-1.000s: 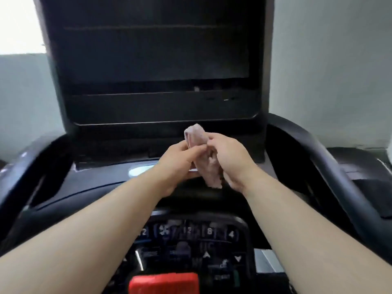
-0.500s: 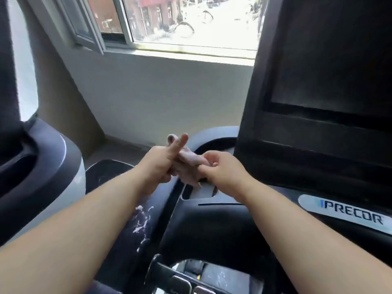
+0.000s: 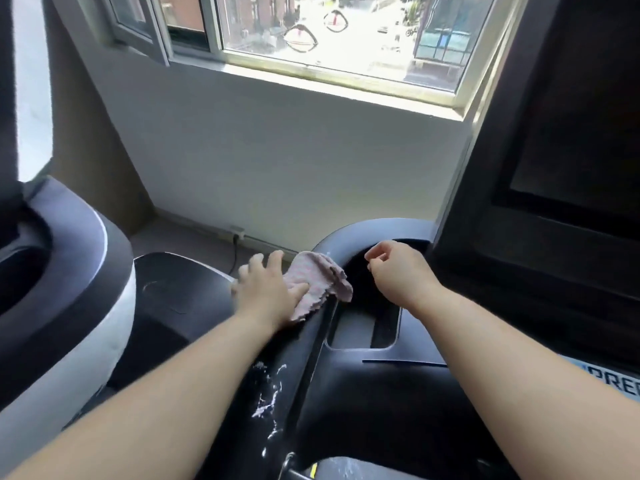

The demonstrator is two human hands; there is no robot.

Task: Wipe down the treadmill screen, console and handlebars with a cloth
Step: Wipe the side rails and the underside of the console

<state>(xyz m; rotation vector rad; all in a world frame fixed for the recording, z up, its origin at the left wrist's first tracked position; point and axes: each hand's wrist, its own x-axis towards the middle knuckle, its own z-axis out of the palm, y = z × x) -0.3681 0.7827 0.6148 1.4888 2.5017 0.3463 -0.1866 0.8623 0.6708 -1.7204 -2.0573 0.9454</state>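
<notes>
Cloth, pink and crumpled, is now under the left hand alone; half a second ago both hands pinched it in mid-air. The left fingers are spread flat, pressing it on the handlebar just left of the console pocket. The right hand has let go and hovers over the pocket's far end, loosely curled, holding nothing. One cloth corner overhangs the pocket's rim.

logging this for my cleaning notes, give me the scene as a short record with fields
left hand: presses cloth onto handlebar
right hand: loosely curled, holds nothing, above the recess
cloth: pink, crumpled, on the handlebar
white smears: on handlebar, nearer the camera
screen: dark, at right
</notes>
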